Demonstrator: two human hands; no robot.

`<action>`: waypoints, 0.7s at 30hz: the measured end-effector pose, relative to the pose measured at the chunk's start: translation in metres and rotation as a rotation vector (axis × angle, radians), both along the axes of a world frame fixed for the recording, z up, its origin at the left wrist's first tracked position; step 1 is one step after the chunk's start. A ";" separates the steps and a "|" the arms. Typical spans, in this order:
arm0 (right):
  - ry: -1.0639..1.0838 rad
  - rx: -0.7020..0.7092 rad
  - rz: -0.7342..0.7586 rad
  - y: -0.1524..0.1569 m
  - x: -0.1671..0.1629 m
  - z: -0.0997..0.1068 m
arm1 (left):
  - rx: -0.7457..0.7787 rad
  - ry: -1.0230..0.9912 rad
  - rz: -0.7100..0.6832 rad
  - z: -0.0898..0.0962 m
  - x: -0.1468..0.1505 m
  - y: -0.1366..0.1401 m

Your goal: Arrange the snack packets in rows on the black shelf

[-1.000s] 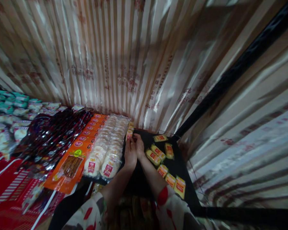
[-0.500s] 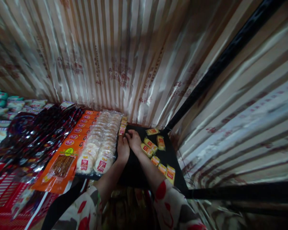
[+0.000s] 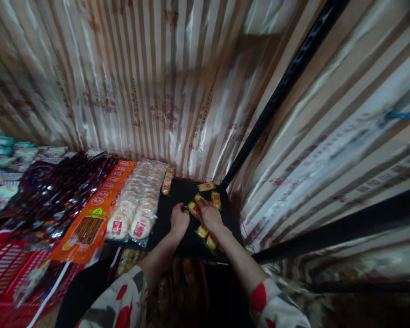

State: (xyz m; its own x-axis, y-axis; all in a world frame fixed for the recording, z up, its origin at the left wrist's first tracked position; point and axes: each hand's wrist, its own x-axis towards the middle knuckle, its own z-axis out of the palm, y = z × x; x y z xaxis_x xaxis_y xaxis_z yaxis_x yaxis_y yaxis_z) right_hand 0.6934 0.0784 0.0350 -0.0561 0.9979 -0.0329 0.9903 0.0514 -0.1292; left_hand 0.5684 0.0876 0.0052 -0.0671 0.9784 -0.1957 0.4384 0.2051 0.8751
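Over the black shelf board (image 3: pixel 167 207), my right hand (image 3: pixel 210 216) reaches into the loose yellow snack packets, its fingers closed on a small yellow snack packet (image 3: pixel 198 199). Just left of it is another yellow packet (image 3: pixel 193 209). My left hand (image 3: pixel 179 221) hovers close by with its fingers curled; a small dark bit shows at the fingertips, too unclear to name. A short row of similar packets (image 3: pixel 167 181) lines the left part of the board, beside two rows of round white crackers in clear wrap (image 3: pixel 141 223).
Orange snack packs (image 3: pixel 92 223) and a pile of dark shiny packages (image 3: pixel 54 196) lie to the left. A red basket (image 3: pixel 7 269) stands at lower left. A black metal post (image 3: pixel 259 132) rises at the back corner, before striped plastic sheeting (image 3: pixel 150 91).
My right hand has moved right, from the short packet row to the loose yellow packets. My left hand has come away from that row. The view has shifted slightly.
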 end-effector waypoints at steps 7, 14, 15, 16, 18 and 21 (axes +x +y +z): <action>0.074 0.035 0.342 0.002 -0.017 -0.009 | 0.035 0.230 -0.133 0.017 -0.020 -0.020; 0.244 0.126 0.410 -0.014 -0.038 -0.016 | 0.013 0.453 -0.206 0.020 -0.038 -0.045; 0.256 0.161 0.334 -0.017 -0.041 -0.016 | 0.012 0.455 -0.189 0.020 -0.039 -0.047; 0.263 0.193 0.234 -0.020 -0.044 -0.016 | 0.011 0.452 -0.175 0.020 -0.040 -0.050; 0.262 0.213 0.020 -0.025 -0.048 -0.016 | 0.015 0.431 -0.155 0.019 -0.041 -0.053; 0.279 0.110 -0.145 -0.030 -0.053 -0.016 | 0.021 0.389 -0.111 0.017 -0.042 -0.056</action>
